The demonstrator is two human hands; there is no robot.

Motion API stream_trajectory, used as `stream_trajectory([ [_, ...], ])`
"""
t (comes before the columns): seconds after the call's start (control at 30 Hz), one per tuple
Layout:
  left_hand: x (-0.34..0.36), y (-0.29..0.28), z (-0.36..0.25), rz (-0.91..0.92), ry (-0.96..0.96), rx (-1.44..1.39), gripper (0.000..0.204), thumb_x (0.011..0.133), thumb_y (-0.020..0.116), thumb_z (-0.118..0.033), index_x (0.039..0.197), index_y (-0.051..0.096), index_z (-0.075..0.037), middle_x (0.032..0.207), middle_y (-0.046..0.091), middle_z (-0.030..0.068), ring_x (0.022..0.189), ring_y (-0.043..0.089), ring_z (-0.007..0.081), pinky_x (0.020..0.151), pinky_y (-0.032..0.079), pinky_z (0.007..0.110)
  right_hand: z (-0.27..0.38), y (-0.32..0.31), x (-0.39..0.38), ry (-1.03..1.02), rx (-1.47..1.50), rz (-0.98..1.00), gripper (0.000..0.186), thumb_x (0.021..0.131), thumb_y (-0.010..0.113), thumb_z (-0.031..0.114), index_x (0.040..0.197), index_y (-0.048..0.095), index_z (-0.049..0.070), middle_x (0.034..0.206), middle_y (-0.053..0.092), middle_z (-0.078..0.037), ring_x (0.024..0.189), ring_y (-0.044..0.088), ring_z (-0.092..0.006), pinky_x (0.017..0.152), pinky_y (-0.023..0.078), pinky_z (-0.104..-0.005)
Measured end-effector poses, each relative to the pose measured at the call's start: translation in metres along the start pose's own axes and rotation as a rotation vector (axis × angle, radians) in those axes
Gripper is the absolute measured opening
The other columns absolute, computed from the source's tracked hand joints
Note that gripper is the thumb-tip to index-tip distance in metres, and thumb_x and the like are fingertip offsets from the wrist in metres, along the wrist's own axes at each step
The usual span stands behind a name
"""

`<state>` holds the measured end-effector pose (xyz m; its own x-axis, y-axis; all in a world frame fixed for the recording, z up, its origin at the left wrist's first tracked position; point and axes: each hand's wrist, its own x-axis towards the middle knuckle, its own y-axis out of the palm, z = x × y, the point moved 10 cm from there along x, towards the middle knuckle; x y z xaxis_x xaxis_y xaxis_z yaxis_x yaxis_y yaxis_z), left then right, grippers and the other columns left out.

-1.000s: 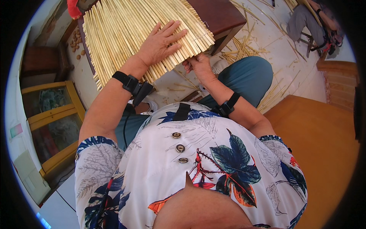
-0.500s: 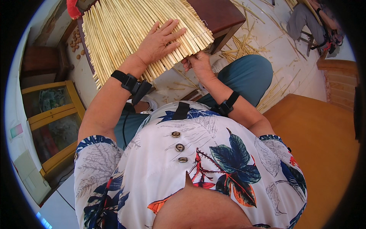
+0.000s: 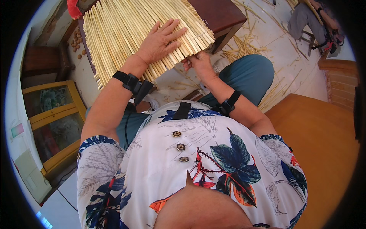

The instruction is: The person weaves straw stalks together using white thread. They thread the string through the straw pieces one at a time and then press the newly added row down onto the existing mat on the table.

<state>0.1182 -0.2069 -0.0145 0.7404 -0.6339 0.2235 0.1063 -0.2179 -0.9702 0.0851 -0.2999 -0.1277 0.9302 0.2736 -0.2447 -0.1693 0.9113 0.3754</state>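
Observation:
A mat of pale straw-coloured sticks (image 3: 118, 34), laid side by side, rests on a dark red-brown table (image 3: 225, 17) at the top. My left hand (image 3: 160, 41) lies on the mat with its fingers spread. At the mat's lower right edge, my right hand (image 3: 200, 65) has its fingers curled and pinched close beneath the stick ends; what they hold is too small and hidden to make out. A thin wire or cord (image 3: 199, 36) runs across the sticks near their right end.
Loose sticks (image 3: 242, 47) lie scattered on the tiled floor. Another person in grey trousers (image 3: 307, 26) sits at upper right. A yellow glass-doored cabinet (image 3: 70, 93) stands left, with round brown objects (image 3: 76, 45) beyond it. An orange-brown wooden surface (image 3: 305, 152) is at right, a red object (image 3: 74, 8) at top left.
Both hands keep nearly the same positions on and at the mat, with only very slight shifts. Nothing is visibly let go or newly picked up.

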Motion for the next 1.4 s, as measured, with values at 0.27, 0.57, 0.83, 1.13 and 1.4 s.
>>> stream_trajectory([
  [0.27, 0.003, -0.001, 0.002, 0.01, -0.041, -0.151, 0.04, 0.091, 0.046, -0.028, 0.131, 0.044, -0.024, 0.141, 0.032, 0.0083, 0.132, 0.025, 0.027, 0.108, 0.011, 0.046, 0.002, 0.001, 0.0, -0.046, -0.026, 0.013, 0.014, 0.09, 0.045, 0.007, 0.101, 0.052, 0.0, 0.074, 0.058, -0.009, 0.059, 0.058, -0.0147, 0.051, 0.051, -0.0273],
  [0.57, 0.008, -0.003, 0.003, 0.011, -0.044, -0.147, 0.042, 0.091, 0.045, -0.032, 0.132, 0.041, -0.026, 0.14, 0.033, 0.0099, 0.132, 0.024, 0.0278, 0.108, 0.013, 0.045, 0.0, -0.003, 0.002, -0.081, -0.027, 0.027, 0.013, 0.091, 0.048, 0.012, 0.099, 0.052, 0.002, 0.072, 0.058, -0.007, 0.057, 0.056, -0.0131, 0.05, 0.049, -0.0264],
  [0.83, 0.018, 0.002, 0.013, -0.067, -0.113, 0.028, 0.046, 0.094, 0.035, -0.038, 0.138, 0.031, -0.025, 0.144, 0.023, 0.0138, 0.135, 0.016, 0.0307, 0.108, 0.009, 0.047, -0.003, -0.001, 0.005, -0.049, -0.033, 0.039, 0.013, 0.091, 0.049, 0.012, 0.099, 0.052, 0.002, 0.072, 0.058, -0.007, 0.057, 0.056, -0.0133, 0.049, 0.049, -0.0264],
  [1.13, 0.013, 0.007, 0.008, -0.008, -0.137, 0.127, 0.047, 0.095, 0.029, -0.041, 0.139, 0.027, -0.025, 0.145, 0.021, 0.0145, 0.134, 0.016, 0.0301, 0.108, 0.008, 0.047, -0.006, 0.002, -0.001, -0.004, 0.021, -0.003, 0.013, 0.091, 0.046, 0.009, 0.098, 0.053, 0.001, 0.073, 0.058, -0.008, 0.057, 0.057, -0.0147, 0.05, 0.05, -0.027],
  [1.4, 0.01, 0.002, 0.005, -0.014, -0.142, 0.152, 0.046, 0.094, 0.03, -0.038, 0.139, 0.027, -0.026, 0.144, 0.022, 0.0132, 0.134, 0.017, 0.0293, 0.108, 0.011, 0.047, -0.004, 0.006, -0.006, 0.028, 0.069, -0.015, 0.012, 0.09, 0.046, 0.006, 0.097, 0.054, 0.001, 0.074, 0.058, -0.007, 0.06, 0.058, -0.0143, 0.05, 0.051, -0.0268],
])
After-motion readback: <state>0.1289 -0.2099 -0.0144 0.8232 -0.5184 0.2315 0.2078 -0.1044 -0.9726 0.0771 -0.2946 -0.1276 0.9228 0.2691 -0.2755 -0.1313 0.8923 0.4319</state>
